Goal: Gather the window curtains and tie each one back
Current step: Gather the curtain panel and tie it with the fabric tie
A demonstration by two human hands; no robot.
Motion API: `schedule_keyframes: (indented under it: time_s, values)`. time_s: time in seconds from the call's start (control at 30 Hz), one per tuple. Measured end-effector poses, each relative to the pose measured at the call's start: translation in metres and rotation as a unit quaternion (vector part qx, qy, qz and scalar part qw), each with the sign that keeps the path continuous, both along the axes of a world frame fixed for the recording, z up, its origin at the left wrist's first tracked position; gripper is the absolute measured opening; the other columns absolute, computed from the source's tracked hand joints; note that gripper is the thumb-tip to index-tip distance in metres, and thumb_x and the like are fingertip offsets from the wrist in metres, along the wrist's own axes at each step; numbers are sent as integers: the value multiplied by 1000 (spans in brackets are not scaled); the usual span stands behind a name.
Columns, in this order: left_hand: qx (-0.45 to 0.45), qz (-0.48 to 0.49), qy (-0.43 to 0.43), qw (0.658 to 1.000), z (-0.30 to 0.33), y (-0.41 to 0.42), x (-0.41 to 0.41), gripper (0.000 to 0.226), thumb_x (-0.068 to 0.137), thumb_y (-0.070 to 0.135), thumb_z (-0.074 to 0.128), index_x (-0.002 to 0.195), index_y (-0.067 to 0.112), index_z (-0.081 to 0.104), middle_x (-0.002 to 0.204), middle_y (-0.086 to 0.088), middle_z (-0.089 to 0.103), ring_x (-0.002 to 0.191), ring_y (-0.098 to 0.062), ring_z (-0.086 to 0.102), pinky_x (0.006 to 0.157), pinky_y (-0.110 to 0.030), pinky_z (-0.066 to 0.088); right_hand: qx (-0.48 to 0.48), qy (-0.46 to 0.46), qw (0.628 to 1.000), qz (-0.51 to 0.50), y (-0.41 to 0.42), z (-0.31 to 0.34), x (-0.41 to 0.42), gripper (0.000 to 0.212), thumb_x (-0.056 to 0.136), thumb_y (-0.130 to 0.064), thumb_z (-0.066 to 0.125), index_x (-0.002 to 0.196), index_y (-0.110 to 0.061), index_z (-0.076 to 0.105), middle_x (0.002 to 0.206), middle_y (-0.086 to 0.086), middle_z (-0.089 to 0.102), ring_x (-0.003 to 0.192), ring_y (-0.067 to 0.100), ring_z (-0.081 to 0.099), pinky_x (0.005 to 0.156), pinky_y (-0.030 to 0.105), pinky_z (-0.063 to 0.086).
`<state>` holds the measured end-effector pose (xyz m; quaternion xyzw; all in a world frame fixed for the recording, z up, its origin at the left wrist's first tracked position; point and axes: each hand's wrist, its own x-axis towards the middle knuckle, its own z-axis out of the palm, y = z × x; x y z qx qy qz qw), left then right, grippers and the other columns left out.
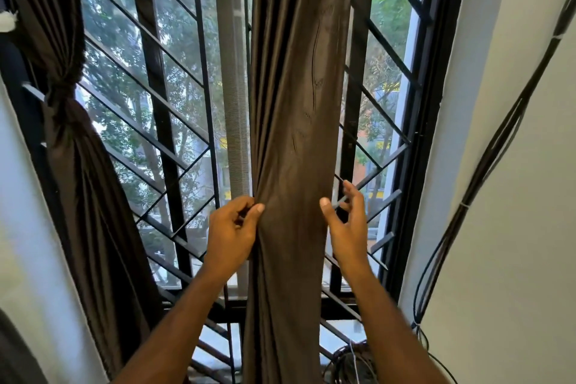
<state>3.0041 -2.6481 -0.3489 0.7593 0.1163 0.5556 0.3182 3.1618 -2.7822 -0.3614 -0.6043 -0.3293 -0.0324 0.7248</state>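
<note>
Curtain hangs gathered into one thick brown column down the middle of the window, running from the top of the view to the bottom, in front of the black grille. Left hand is at the column's left edge, fingers curled and the thumb pressed against the fabric, pinching a fold there. Right hand sits just beside the column's right edge, fingers spread and loosely bent; only the thumb tip is at the cloth, and it grips nothing that can be seen. Both forearms rise from the near bottom edge, one on each side of the column.

Far left, a second curtain is already bunched and knotted on itself about halfway up, its lower part falling at a slant along the left wall. A grey mesh strip stands upright just left of the middle column. Trees and bits of buildings show through the glass. On the right, the white wall carries a bundle of black cables slanting down toward the sill, where more cable lies coiled near the bottom
</note>
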Motion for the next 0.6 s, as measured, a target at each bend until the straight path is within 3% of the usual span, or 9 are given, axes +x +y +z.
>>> schedule_keyframes:
  time_s: [0.1, 0.17, 0.23, 0.33, 0.43, 0.53, 0.6]
  values:
    - [-1, 5, -2, 1000, -1, 3, -3, 25, 94, 29, 61, 81, 9, 68, 70, -6, 62, 66, -22, 59, 60, -42, 50, 13, 59, 991, 117, 3, 7, 7, 44, 92, -25, 74, 134, -25, 58, 127, -1, 68, 116, 16, 66, 95, 32, 57]
    - [9, 24, -8, 1000, 0, 3, -2, 24, 94, 27, 61, 81, 8, 69, 70, -5, 64, 66, -19, 60, 60, -43, 50, 11, 8, 999, 32, 4, 6, 5, 23, 91, -17, 76, 112, -23, 69, 107, -2, 74, 99, 15, 71, 89, 39, 60]
    - [26, 54, -19, 998, 1, 1, 1, 23, 92, 24, 63, 78, 7, 69, 68, -4, 64, 64, -18, 60, 58, -41, 50, 30, -16, 996, -79, 3, 1, 3, 18, 88, -13, 78, 102, -23, 70, 93, -2, 72, 85, 14, 68, 82, 38, 60]
    - [44, 94, -26, 994, -1, -3, 6, 24, 91, 25, 65, 78, 7, 72, 68, -1, 67, 64, -15, 62, 58, -40, 52, 84, -44, 982, -163, -2, -6, -11, 23, 88, -8, 77, 102, -25, 69, 90, -2, 69, 83, 13, 65, 77, 32, 57]
    - [49, 102, -33, 993, -3, -7, 11, 21, 91, 25, 65, 80, 10, 74, 69, 3, 68, 63, -11, 63, 56, -41, 53, 71, -186, 967, -157, -3, -13, -34, 13, 91, -8, 75, 100, -16, 72, 91, -4, 66, 85, 13, 65, 77, 22, 53]
    - [49, 96, -33, 994, -4, -9, 17, 20, 91, 24, 66, 80, 10, 74, 69, 3, 68, 62, -13, 63, 55, -45, 53, 59, -235, 955, -169, -2, -16, -42, 6, 94, -15, 69, 97, -10, 72, 91, -1, 67, 86, 20, 66, 75, 38, 55]
    - [59, 89, -23, 994, -4, -11, 19, 24, 91, 29, 64, 77, 12, 73, 66, 3, 66, 59, -14, 62, 54, -44, 51, 51, -266, 947, -175, 0, -20, -45, 5, 94, -14, 67, 97, -10, 70, 91, 0, 66, 83, 22, 64, 72, 42, 54]
